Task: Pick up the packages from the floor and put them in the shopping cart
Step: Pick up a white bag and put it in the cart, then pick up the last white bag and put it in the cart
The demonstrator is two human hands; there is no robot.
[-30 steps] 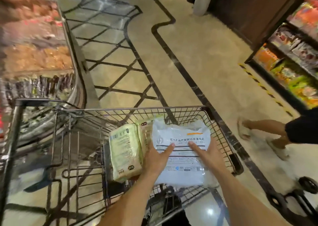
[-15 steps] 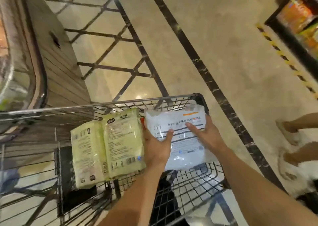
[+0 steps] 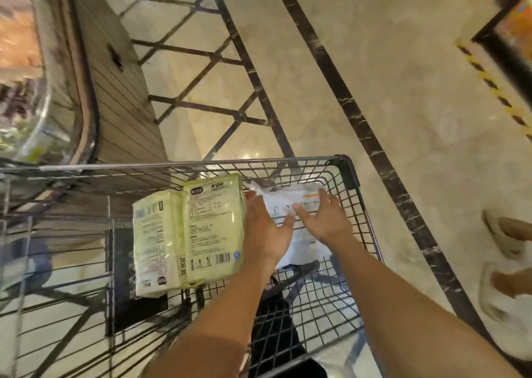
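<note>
Both the left hand [image 3: 266, 233] and the right hand [image 3: 322, 219] lie with fingers spread flat on the white package [image 3: 302, 202], gripping nothing, likely pressing it down to settle. It sits in the shopping cart [image 3: 342, 166], at the far right corner, beside the green package [image 3: 213, 227], probably to keep them packed side by side

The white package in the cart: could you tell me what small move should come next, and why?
Probably lift both hands away: the white package already lies inside the cart beside the green packages, and the left hand and right hand rest on it with fingers spread.
</note>
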